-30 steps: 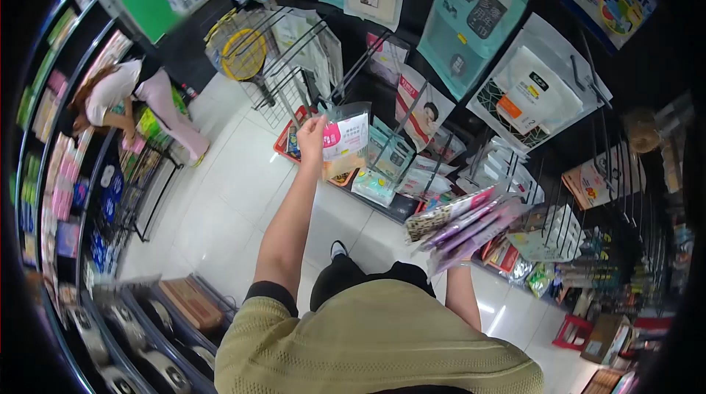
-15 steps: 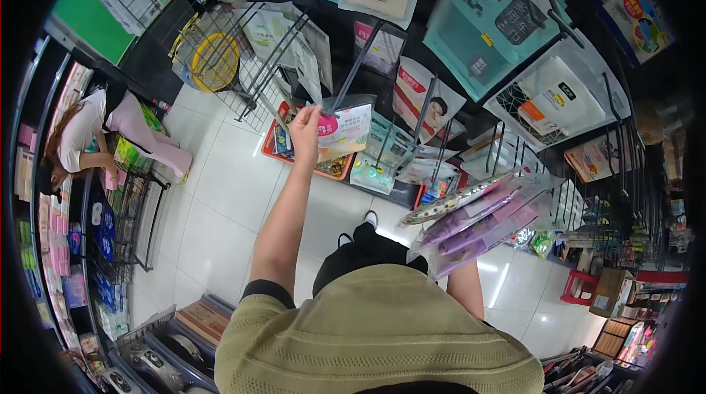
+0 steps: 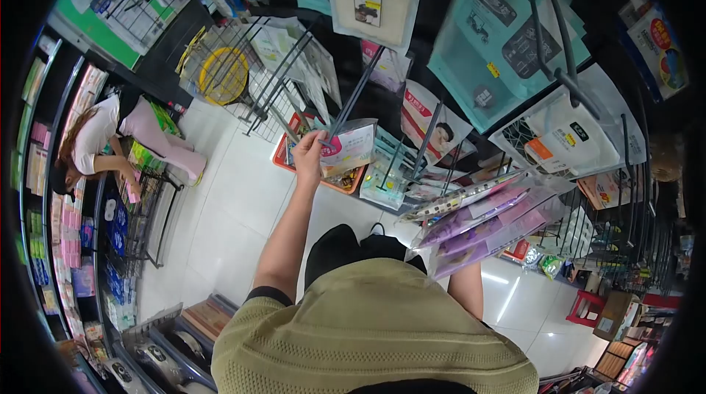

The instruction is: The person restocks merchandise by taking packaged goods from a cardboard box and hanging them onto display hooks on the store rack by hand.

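Note:
My left hand (image 3: 309, 157) is closed, fingers pinched at the top edge of a white and pink flat plastic packet (image 3: 348, 147). That packet hangs by the tip of a metal display hook (image 3: 358, 92). At right, several flat purple plastic packets (image 3: 489, 225), with a dotted one (image 3: 460, 199) on top, fan out above my right forearm (image 3: 466, 292). My right hand is hidden under these packets, which it appears to hold up. Teal packets (image 3: 386, 177) hang just right of the white and pink one.
Large teal bags (image 3: 494, 33) and white packs (image 3: 570, 136) hang on hooks ahead. An orange-red basket (image 3: 346, 186) stands low beneath the hooks. To the left, another person (image 3: 110, 136) bends by a wire rack (image 3: 165, 203). A red stool (image 3: 586, 307) stands at right.
The view has shifted, and the hooks ahead look nearer. My left hand stays at the white and pink packet. The purple packets remain over my right forearm.

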`<state>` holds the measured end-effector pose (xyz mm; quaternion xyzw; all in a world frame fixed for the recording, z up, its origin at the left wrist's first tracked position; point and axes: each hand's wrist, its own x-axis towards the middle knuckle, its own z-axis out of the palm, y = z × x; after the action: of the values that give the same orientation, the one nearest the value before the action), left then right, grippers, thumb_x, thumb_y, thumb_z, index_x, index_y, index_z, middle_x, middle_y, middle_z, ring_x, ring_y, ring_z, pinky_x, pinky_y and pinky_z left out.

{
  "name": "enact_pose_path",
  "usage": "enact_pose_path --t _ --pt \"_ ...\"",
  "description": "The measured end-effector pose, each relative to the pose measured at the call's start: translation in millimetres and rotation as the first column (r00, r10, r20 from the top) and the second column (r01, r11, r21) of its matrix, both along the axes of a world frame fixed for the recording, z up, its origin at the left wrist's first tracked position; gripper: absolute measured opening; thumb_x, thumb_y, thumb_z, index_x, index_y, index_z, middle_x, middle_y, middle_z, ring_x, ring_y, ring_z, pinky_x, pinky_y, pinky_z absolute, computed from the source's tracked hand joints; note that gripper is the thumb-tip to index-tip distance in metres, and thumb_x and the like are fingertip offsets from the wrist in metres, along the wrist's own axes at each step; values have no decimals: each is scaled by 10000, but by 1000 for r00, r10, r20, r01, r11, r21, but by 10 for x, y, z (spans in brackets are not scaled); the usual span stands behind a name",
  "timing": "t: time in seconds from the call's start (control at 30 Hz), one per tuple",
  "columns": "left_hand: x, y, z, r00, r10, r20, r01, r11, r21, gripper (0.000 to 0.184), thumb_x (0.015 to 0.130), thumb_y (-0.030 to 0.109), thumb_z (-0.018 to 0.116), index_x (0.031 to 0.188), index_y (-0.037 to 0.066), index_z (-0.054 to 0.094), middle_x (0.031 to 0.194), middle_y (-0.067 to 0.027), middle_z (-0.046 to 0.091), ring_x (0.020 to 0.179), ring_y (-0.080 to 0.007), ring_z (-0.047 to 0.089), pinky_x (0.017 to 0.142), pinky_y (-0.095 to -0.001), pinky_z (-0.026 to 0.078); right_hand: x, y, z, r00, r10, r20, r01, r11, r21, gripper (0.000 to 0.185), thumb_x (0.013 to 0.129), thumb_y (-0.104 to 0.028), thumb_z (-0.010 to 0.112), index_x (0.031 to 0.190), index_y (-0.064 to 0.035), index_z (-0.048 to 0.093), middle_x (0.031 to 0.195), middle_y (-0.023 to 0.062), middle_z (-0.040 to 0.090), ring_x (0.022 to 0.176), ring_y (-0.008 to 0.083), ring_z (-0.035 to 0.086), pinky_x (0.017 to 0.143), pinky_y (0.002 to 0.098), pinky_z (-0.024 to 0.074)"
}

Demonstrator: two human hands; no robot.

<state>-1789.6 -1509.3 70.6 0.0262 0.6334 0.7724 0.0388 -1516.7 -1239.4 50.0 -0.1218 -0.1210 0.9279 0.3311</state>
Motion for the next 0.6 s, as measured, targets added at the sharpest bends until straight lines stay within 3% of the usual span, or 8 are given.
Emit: enact_pose_path --t 0.33,0.47,0.6 --pt "-944 720 28 965 -261 25 258 964 67 181 845 137 596 939 -16 622 829 -30 629 733 -77 563 672 -215 449 274 -481 97 959 -282 21 282 959 26 471 846 -327 544 1243 -91 454 1131 84 550 1055 258 506 945 411 399" --pt "-1364 1077 -83 955 -297 -23 295 933 208 184 836 148 614 923 -14 629 832 -34 629 734 -77 558 683 -215 439 395 -853 146 911 -412 24 410 911 46 471 845 -330 544 1242 -91 455 1127 84 551 1051 257 507 940 411 403" --pt "-1698 1313 -167 957 -288 -38 290 942 167 180 820 120 635 938 -16 626 832 -43 630 742 -84 555 666 -211 432 484 -1253 179 850 -527 24 525 849 52 471 845 -333 544 1241 -92 456 1124 84 552 1047 256 509 936 410 406"
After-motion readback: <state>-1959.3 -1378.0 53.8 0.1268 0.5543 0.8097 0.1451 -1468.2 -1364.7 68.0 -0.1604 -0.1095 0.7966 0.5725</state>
